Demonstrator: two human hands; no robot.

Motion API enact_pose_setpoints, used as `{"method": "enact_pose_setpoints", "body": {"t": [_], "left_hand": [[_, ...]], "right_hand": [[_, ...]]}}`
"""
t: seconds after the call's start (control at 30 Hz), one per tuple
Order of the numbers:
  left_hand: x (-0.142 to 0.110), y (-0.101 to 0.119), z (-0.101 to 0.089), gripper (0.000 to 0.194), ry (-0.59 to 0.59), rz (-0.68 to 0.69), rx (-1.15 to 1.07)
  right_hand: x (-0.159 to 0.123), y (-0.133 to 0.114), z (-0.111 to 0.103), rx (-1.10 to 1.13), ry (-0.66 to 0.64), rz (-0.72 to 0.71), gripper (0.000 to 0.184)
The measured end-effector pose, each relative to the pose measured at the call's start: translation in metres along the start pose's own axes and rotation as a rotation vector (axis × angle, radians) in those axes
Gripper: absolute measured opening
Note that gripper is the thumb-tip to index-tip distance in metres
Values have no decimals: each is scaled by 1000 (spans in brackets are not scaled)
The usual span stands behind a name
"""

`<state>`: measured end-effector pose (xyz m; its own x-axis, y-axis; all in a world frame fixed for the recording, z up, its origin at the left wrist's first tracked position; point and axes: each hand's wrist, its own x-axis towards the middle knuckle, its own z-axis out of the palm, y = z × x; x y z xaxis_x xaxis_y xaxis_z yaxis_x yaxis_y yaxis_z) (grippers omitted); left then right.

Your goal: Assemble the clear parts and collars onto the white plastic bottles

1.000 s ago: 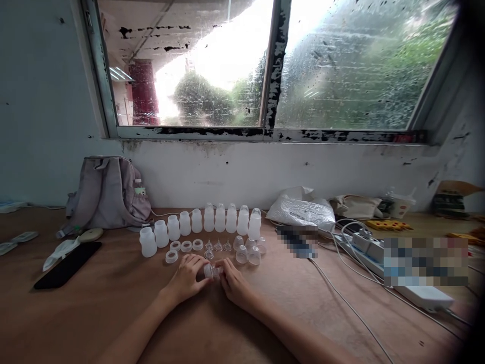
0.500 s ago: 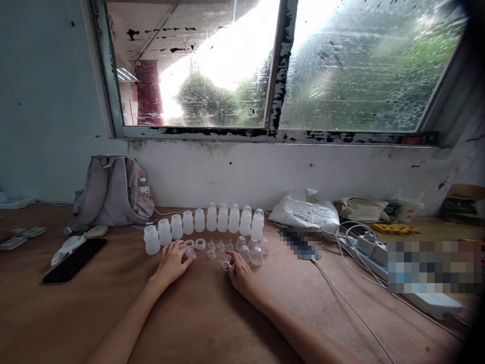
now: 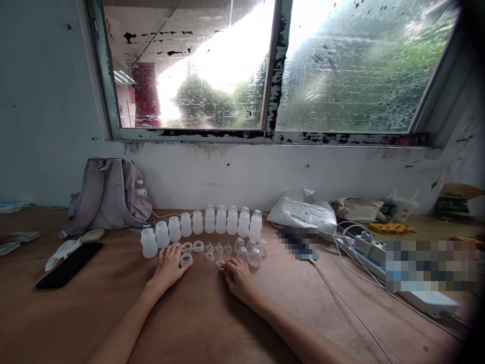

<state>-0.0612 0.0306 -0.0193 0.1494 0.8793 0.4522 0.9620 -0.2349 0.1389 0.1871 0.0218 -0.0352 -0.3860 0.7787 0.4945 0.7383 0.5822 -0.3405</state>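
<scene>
My left hand lies on the brown table, its fingertips closed on a white screw ring that sits on the surface. My right hand rests beside it, fingers curled and pinching a small clear teat that also stands on the table. Just beyond them are two more rings, three teats and several clear caps. Behind those stands a curved row of several white bottles, the right-hand ones capped.
A grey backpack leans on the wall at the left, with a black phone in front of it. To the right lie a white plastic bag, a power strip and white cables. A window fills the wall above.
A second ago both hands held one small bottle together. They have since parted; the ring went left with my left hand, the teat right with my right, and both now rest on the table.
</scene>
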Motion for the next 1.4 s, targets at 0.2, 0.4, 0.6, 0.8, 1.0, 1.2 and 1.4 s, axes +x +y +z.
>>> {"method": "enact_pose_setpoints", "body": {"t": [0.2,0.4,0.6,0.8,1.0,1.2,1.4], "left_hand": [[-3,1,19,51,-75,-84,-14],[-5,2,32,54,-157,-95,-54],[-3,3,33,51,-117,-95,-59],[-3,6,25,52,-56,-137,1],[-4,6,24,52,34,-142,20],[30,25,9,41,235,68,-3],[126,55,-6,42,219,67,53]], "right_hand": [[-1,0,0,-14,-62,-46,33],[-2,2,8,-123,-92,3,35],[-2,0,5,-77,-54,-28,29],[-3,-1,4,-92,-56,-62,33],[-1,2,10,-117,-43,-37,35],[-3,-1,6,-91,-28,-43,28],[-4,2,3,16,43,-48,19]]}}
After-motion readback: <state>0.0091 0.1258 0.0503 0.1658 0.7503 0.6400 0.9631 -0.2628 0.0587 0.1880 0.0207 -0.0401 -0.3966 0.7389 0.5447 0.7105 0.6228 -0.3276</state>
